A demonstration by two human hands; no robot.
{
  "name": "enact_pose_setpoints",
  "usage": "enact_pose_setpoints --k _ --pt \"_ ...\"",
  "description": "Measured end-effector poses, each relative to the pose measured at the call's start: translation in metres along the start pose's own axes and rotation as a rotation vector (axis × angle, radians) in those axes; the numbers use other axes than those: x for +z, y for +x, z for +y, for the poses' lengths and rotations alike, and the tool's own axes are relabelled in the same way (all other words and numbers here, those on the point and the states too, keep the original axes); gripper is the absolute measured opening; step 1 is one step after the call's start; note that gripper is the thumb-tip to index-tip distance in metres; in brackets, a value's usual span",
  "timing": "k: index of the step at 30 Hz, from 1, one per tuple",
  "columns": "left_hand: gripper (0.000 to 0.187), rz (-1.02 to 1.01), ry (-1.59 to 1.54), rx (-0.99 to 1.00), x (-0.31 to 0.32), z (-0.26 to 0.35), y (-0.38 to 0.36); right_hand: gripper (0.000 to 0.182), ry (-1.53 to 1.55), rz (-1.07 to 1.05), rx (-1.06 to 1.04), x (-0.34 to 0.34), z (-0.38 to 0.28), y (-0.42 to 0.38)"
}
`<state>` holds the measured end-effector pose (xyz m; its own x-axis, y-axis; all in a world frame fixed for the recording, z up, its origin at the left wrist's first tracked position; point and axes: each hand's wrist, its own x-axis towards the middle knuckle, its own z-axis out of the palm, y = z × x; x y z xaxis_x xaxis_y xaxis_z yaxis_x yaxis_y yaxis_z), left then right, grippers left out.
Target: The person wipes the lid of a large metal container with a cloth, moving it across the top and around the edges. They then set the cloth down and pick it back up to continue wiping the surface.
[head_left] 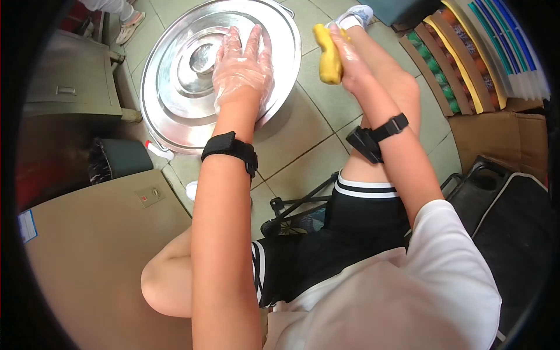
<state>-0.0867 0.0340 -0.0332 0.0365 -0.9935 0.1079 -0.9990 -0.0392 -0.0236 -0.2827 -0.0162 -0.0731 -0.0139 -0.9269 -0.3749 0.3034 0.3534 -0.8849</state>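
A large round shiny metal lid (169,105) with a central knob (203,59) lies in front of me. My left hand (242,67), in a clear plastic glove, rests on the lid just right of the knob. Its fingers are stretched out and spread, gripping nothing. To the right of the lid, my right hand (348,61) is closed around a bunched yellow cloth (329,58), held above the tiled floor, apart from the lid. Whether the yellow bundle is cloth or sponge is hard to tell. Whatever lies under the lid is hidden.
Beige cabinets (105,245) stand at left, with a dark bin (122,156) between them. Another person's shoe (130,28) shows at upper left. Cartons of round items (431,64) and blue-green dividers (501,35) are stacked at right, above a black bag (513,233).
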Motion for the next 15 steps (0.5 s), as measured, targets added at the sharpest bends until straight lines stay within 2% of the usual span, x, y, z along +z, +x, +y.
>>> enact_pose_setpoints --k 1,2,5,8,12,14,15 --pt "0.054 -0.006 0.005 -0.007 -0.001 0.001 0.001 0.042 0.163 -0.029 0.145 -0.008 0.0 0.003" --pt "0.054 -0.013 0.008 -0.015 -0.002 0.001 0.0 0.042 0.166 -0.03 0.149 -0.016 0.002 0.006" --pt "0.054 0.0 -0.006 -0.022 -0.002 0.001 0.001 0.032 0.55 -0.316 0.274 -0.029 -0.002 0.011" --pt "0.054 -0.058 -0.04 -0.058 -0.012 0.005 -0.001 0.031 0.648 -0.44 0.307 -0.029 -0.007 0.009" --pt "0.054 -0.02 -0.027 -0.038 -0.007 0.003 0.0 0.036 0.695 -0.481 0.199 -0.019 -0.013 -0.004" --pt "0.054 -0.018 -0.036 -0.046 -0.005 0.002 0.0 0.048 0.706 -0.642 0.161 -0.018 -0.017 -0.01" --pt "0.054 -0.014 -0.037 -0.044 -0.006 0.002 0.0 0.048 0.705 -0.643 0.156 -0.018 -0.019 -0.012"
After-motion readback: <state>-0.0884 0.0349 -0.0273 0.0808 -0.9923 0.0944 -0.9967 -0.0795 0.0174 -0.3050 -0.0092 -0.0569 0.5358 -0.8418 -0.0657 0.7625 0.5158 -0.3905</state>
